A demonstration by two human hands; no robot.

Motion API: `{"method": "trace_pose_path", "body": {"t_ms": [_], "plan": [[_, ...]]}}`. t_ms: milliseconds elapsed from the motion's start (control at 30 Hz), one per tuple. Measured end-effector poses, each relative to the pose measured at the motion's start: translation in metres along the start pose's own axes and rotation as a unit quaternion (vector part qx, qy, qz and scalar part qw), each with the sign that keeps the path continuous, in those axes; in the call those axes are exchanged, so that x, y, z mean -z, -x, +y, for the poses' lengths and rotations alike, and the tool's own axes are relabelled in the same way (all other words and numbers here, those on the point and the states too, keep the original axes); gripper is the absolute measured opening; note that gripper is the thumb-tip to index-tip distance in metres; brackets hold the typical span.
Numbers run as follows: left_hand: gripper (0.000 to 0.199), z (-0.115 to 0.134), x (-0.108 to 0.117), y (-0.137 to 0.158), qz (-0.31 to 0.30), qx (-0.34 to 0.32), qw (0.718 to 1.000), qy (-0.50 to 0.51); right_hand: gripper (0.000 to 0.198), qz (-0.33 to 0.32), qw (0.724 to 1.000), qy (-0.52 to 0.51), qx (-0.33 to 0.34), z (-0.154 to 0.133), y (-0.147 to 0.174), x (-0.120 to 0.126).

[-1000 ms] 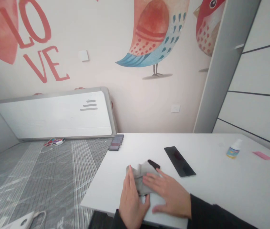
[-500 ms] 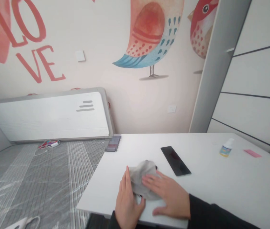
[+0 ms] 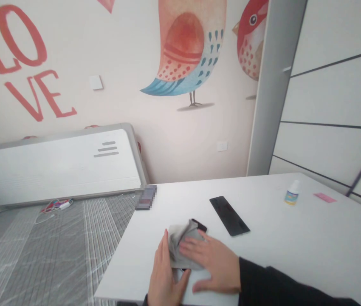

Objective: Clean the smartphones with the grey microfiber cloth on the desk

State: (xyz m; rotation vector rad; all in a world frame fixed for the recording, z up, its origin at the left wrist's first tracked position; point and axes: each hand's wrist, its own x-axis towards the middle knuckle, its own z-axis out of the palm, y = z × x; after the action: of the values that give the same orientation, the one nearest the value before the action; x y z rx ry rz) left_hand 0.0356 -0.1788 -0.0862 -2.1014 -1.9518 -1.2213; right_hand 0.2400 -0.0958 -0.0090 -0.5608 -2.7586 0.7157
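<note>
A grey cloth (image 3: 185,244) lies bunched over a dark, phone-like device (image 3: 200,225) near the front of the white table. The device's far end shows past the cloth, and a sliver of its near end is visible; the middle is covered. My right hand (image 3: 214,259) rests on top of the cloth, fingers stretched out and flat, thumb spread on the near side. Along the left edge of cloth and device stands my left hand (image 3: 166,272), its fingers straight and its thumb apart near the device's near end. Whether it touches the device is partly hidden.
On the white table (image 3: 272,250) lie a black tablet (image 3: 229,216), a small white bottle (image 3: 291,193) with a coloured label, and a pink slip (image 3: 325,197). A blurred-out item (image 3: 146,197) sits at the far left corner. A bed (image 3: 62,246) with cables adjoins on the left.
The cloth's far edge has folded back, so more of the device's far end shows. My right hand has shifted slightly over it. The whole view has turned a little to the right.
</note>
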Motion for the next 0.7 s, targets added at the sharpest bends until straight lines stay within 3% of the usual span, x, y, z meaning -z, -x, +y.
{"method": "trace_pose_path", "body": {"t_ms": [67,100,200,333,400,500,600,700], "plan": [[0.095,-0.004,-0.001,0.001,-0.001,-0.005,1.000,-0.004,0.082,0.027,0.999,0.015,-0.039,0.003,-0.002,-0.001],[0.095,-0.007,-0.001,0.001,-0.006,-0.011,1.000,-0.007,0.089,0.027,0.999,0.015,-0.037,0.005,-0.002,-0.002],[0.094,-0.012,0.002,0.001,-0.037,-0.026,0.999,-0.011,0.089,-0.009,0.996,-0.005,0.088,0.014,-0.002,-0.008],[0.092,-0.013,0.008,0.000,-0.085,0.002,0.996,-0.003,0.044,0.102,0.992,0.069,0.029,0.025,0.003,-0.014],[0.092,-0.012,0.008,0.000,-0.091,0.013,0.996,0.000,0.036,0.129,0.989,0.076,0.017,0.026,0.010,-0.009],[0.088,-0.008,0.005,-0.003,-0.074,0.023,0.997,-0.030,0.037,0.199,0.975,0.087,-0.041,0.033,0.028,0.019],[0.075,-0.001,0.001,-0.010,-0.046,0.027,0.995,-0.086,0.047,0.285,0.939,0.105,-0.162,0.062,0.047,0.068],[0.076,0.010,-0.002,-0.022,-0.056,0.046,0.991,-0.116,0.044,0.281,0.920,0.116,-0.248,0.100,0.061,0.102]]}}
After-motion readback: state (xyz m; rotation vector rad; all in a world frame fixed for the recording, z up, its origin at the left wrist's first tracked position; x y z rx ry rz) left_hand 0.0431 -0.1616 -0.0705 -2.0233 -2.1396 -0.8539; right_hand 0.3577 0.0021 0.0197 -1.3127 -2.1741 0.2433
